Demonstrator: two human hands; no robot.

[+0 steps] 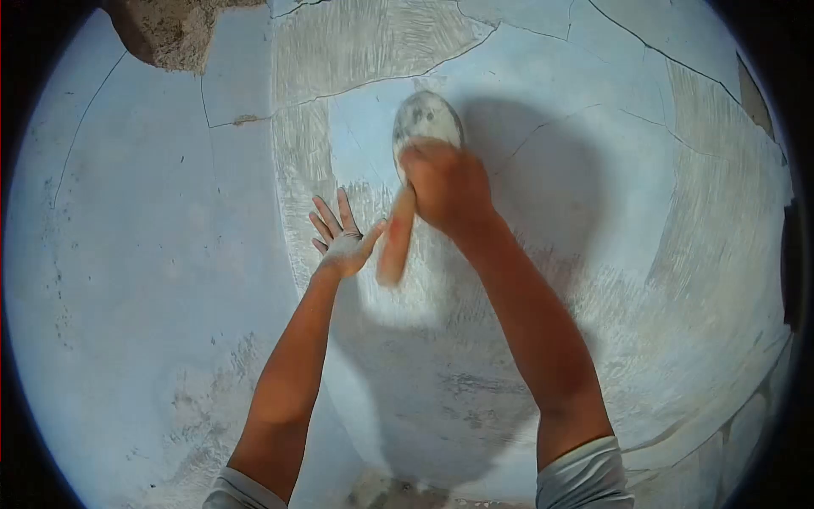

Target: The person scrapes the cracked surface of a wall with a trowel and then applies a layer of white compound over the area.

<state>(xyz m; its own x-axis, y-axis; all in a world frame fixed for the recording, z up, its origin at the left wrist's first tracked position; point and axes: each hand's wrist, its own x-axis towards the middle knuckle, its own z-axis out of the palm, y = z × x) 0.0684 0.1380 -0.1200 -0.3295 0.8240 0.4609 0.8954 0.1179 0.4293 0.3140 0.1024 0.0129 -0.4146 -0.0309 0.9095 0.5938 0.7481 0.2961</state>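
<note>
My right hand (pixel 448 182) is wrapped around an oval-headed tool with a wooden handle (pixel 397 242), gripping it where the handle meets the head. The head (pixel 426 114) is pale grey with dark spots, its tip towards the top of the view; motion blurs the handle, which slants down to the left. To the left, my left hand (pixel 343 242) rests on a cracked, pale blue plastered surface (pixel 517 195), its fingers spread and the thumb pointing towards the handle. Around both hands the surface has rough, scraped-looking whitish patches (pixel 301 161).
At the top left, a broken-out hole (pixel 170 34) exposes brown material. Thin cracks run across the upper part of the surface. A dark object (pixel 793 263) stands at the right edge. Darker, rough stains (pixel 216 403) mark the lower left.
</note>
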